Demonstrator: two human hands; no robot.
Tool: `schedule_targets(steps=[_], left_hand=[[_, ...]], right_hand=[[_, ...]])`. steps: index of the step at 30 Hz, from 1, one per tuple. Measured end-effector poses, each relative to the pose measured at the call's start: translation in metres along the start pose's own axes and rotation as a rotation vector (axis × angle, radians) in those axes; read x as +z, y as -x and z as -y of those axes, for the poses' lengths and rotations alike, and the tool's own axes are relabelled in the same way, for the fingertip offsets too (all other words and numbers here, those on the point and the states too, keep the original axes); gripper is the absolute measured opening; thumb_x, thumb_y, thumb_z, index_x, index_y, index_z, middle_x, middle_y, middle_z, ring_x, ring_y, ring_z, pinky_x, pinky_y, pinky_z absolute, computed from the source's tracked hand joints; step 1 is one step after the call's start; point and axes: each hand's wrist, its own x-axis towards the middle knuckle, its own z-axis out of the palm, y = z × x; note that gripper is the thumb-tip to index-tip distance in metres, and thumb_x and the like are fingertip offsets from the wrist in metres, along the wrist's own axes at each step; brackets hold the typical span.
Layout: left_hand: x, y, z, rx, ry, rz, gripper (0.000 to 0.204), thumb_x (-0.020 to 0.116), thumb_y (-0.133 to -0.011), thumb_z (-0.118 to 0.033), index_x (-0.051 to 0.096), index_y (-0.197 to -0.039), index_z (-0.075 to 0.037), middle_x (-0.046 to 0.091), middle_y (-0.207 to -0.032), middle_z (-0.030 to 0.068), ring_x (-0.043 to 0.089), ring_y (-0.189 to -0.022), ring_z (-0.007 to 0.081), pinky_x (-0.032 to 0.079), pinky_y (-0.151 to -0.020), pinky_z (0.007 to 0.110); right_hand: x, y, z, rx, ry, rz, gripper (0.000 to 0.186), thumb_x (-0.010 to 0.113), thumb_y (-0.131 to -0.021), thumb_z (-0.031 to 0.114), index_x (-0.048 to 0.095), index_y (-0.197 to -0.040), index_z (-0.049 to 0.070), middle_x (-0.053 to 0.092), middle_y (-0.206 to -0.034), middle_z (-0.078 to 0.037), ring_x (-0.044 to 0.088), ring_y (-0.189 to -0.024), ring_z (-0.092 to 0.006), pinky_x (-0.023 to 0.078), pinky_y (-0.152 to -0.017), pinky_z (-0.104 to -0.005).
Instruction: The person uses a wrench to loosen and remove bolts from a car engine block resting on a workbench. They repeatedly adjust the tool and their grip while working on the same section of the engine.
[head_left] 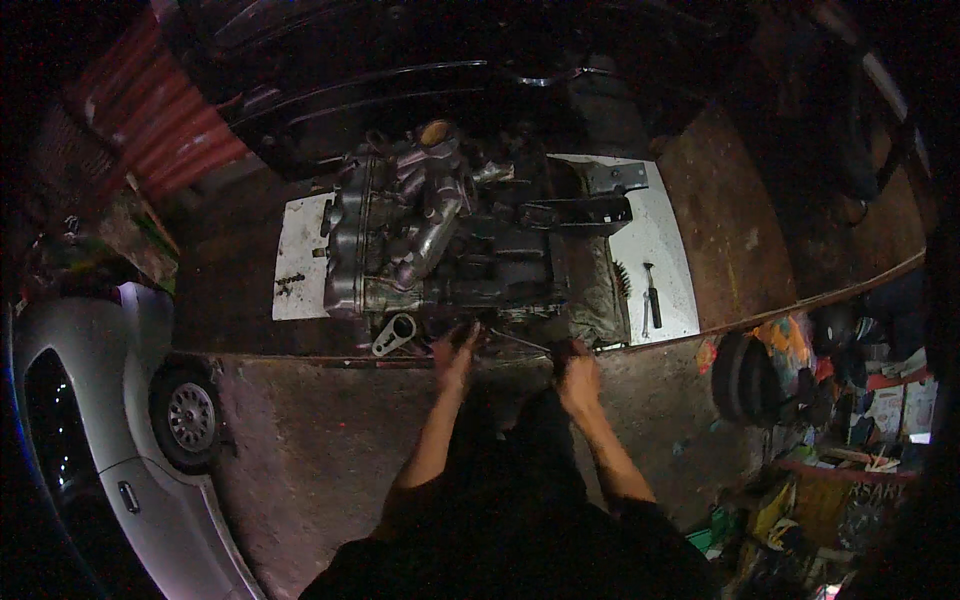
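Observation:
An engine (455, 235) with a ribbed cover on its left and a curved metal intake pipe on top lies on the bench before me. At its near edge, my right hand (578, 382) is closed round the dark end of a thin metal-shafted tool (520, 341), whose shaft points left. Just past the shaft's far end, my left hand (456, 352) is against the engine's near side, fingers bent together. Darkness hides what they hold, if anything. Close to my left hand, a metal bracket with a round hole (394, 336) lies at the bench edge.
White sheets (655, 240) stick out under the engine; a black-handled screwdriver (654, 305) rests on the right one, small bolts (289, 284) on the left. A silver car (120, 400) stands at left. Cluttered shelves (850, 465) are at right, with a dark vehicle body (400, 85) behind.

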Motion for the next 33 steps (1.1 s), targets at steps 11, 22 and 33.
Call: schedule_targets(steps=[11, 22, 33], left_hand=[[0.016, -0.011, 0.019, 0.119, -0.171, -0.136, 0.028, 0.062, -0.081, -0.021, 0.062, -0.099, 0.000, 0.065, -0.089, 0.0100, 0.060, -0.074, 0.0182, 0.046, -0.066, 0.030], [-0.002, -0.028, 0.032, 0.049, -0.388, -0.006, 0.057, 0.058, -0.082, -0.043, 0.048, -0.121, -0.002, 0.057, -0.109, 0.0123, 0.057, -0.091, 0.0268, 0.044, -0.075, 0.035], [-0.007, -0.038, 0.059, -0.474, 1.087, 0.555, 0.031, 0.048, -0.088, -0.032, 0.056, -0.105, -0.007, 0.056, -0.089, 0.0078, 0.054, -0.077, 0.0244, 0.044, -0.064, 0.038]], right_hand=[[0.019, 0.017, -0.039, 0.093, -0.276, -0.229, 0.020, 0.059, -0.070, -0.004, 0.064, -0.089, 0.001, 0.059, -0.080, -0.016, 0.056, -0.068, -0.0303, 0.044, -0.062, -0.0337], [0.023, 0.029, -0.047, 0.246, -0.396, -0.212, 0.029, 0.057, -0.059, -0.006, 0.060, -0.087, -0.001, 0.059, -0.078, -0.018, 0.057, -0.073, -0.0319, 0.045, -0.066, -0.0368], [0.021, 0.029, -0.048, 0.135, -0.412, -0.241, 0.022, 0.056, -0.066, -0.010, 0.062, -0.086, -0.003, 0.059, -0.073, -0.010, 0.053, -0.069, -0.0160, 0.042, -0.062, -0.0274]])
